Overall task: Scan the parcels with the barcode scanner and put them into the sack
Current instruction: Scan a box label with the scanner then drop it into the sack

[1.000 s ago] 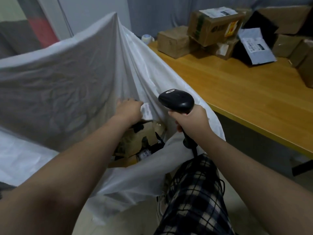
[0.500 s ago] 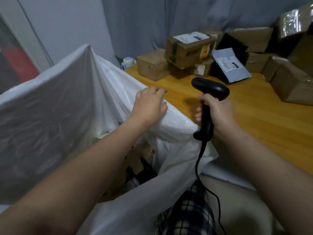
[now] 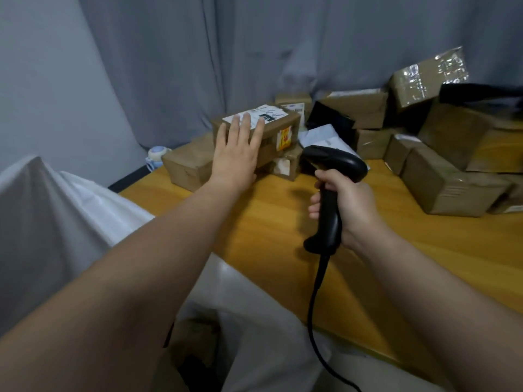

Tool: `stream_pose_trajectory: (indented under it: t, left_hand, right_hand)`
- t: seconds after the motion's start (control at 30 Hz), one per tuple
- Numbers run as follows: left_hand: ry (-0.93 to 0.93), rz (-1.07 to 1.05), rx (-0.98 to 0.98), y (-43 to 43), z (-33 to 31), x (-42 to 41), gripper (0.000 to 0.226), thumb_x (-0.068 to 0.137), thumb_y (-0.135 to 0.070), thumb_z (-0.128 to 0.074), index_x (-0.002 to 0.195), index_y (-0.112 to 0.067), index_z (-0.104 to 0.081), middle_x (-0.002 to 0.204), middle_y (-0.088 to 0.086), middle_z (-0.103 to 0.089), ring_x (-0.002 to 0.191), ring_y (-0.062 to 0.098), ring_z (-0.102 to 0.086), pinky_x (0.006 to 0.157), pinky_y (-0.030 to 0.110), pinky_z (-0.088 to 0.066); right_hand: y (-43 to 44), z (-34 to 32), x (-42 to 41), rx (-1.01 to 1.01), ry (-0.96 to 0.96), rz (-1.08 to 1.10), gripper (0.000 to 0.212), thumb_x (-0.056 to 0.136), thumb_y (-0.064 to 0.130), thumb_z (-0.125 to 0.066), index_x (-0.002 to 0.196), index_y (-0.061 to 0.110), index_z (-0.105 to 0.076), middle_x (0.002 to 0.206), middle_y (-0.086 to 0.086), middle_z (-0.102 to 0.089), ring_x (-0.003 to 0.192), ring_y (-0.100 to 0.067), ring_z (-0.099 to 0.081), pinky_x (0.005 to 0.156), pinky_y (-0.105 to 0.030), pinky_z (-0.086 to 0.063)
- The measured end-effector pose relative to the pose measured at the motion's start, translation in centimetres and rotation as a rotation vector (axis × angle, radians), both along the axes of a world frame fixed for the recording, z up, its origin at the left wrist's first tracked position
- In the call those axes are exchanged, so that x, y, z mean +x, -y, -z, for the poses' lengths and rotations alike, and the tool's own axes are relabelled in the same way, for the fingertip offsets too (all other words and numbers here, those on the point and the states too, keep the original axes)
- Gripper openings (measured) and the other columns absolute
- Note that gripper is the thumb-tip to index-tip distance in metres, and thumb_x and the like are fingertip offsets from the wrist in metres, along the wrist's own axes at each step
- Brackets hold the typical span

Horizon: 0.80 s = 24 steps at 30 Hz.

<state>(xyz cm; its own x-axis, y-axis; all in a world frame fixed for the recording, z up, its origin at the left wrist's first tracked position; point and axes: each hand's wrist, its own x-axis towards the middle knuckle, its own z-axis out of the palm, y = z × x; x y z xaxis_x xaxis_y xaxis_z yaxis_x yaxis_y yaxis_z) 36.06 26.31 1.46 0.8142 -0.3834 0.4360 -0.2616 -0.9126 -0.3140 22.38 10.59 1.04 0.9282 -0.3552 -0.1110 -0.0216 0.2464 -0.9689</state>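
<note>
Left hand (image 3: 237,154), fingers straight and spread, lies on the white-labelled brown cardboard box (image 3: 273,149) at frame centre. Right hand (image 3: 353,210) grips the smooth black barcode scanner (image 3: 329,216) over the wooden table (image 3: 283,239). The crumpled white sack (image 3: 70,216) sits lower left; half a second earlier the left hand rested on its rim.

Beyond the left fingers (image 3: 245,123) a grey curtain (image 3: 283,52) hangs in long vertical folds across the back of the room. Off to the left of those fingers stands a plain pale grey wall (image 3: 56,80), with a dark skirting strip (image 3: 130,178) at its foot. Below the right fingers (image 3: 315,207) lies a wooden table (image 3: 268,230) with a yellow-orange top, its grain showing under soft, even light.
</note>
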Motion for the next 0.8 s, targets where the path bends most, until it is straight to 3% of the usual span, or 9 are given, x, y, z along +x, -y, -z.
stream_pose_trajectory:
  t: [0.17,0.3,0.43,0.53,0.67,0.8]
  left_hand:
    - [0.062,0.008,0.139,0.4,0.6,1.6,0.076,0.094,-0.021,-0.052,0.151,-0.007,-0.004,0.155,0.019,-0.019,0.143,0.037,-0.019,0.116,0.051,-0.02]
    - [0.108,0.01,0.147,0.5,0.0,1.5,0.073,0.094,-0.023,-0.054,0.15,-0.006,-0.01,0.144,0.018,-0.036,0.13,0.035,-0.038,0.104,0.051,-0.037]
    - [-0.036,-0.08,0.201,0.5,-0.5,0.9,0.103,0.087,-0.039,-0.065,0.151,-0.015,0.012,0.157,0.02,-0.01,0.144,0.04,-0.013,0.11,0.063,-0.02]
    - [-0.006,-0.113,0.294,0.3,0.5,1.1,0.101,0.091,-0.038,-0.06,0.149,-0.021,0.02,0.158,0.02,-0.001,0.144,0.042,-0.008,0.11,0.064,-0.024]
    - [0.059,-0.078,0.292,0.3,0.4,2.0,0.098,0.092,-0.031,-0.059,0.149,-0.024,0.021,0.156,0.019,-0.009,0.142,0.041,-0.015,0.104,0.055,-0.035]
    - [0.113,-0.018,0.217,0.1,-0.2,2.9,0.094,0.091,-0.028,-0.059,0.151,-0.012,0.011,0.151,0.016,-0.021,0.136,0.036,-0.026,0.099,0.045,-0.039]
  right_hand:
    - [0.9,0.3,0.0,0.052,-0.015,-0.01,0.021,0.084,0.024,-0.07,0.083,0.003,-0.065,0.064,-0.011,-0.06,0.051,-0.02,-0.06,0.048,-0.027,-0.053]
    - [1.3,0.0,-0.7,0.045,-0.012,0.01,0.021,0.085,0.024,-0.07,0.082,0.004,-0.065,0.064,-0.01,-0.06,0.051,-0.02,-0.06,0.047,-0.026,-0.053]
    - [1.3,-0.4,-1.2,0.039,-0.007,0.022,0.022,0.085,0.025,-0.07,0.084,0.004,-0.066,0.065,-0.01,-0.06,0.051,-0.019,-0.06,0.047,-0.025,-0.053]
    - [1.2,-0.3,-0.7,0.053,-0.018,0.001,0.023,0.085,0.025,-0.07,0.087,0.002,-0.066,0.066,-0.01,-0.061,0.05,-0.019,-0.06,0.046,-0.025,-0.053]
    - [0.9,0.0,1.0,0.074,-0.045,-0.04,0.026,0.083,0.025,-0.072,0.089,0.001,-0.066,0.063,-0.011,-0.062,0.048,-0.018,-0.06,0.046,-0.025,-0.052]
    - [1.1,0.2,2.2,0.084,-0.064,-0.032,0.027,0.083,0.026,-0.072,0.09,0.001,-0.066,0.064,-0.011,-0.062,0.048,-0.019,-0.06,0.046,-0.026,-0.052]
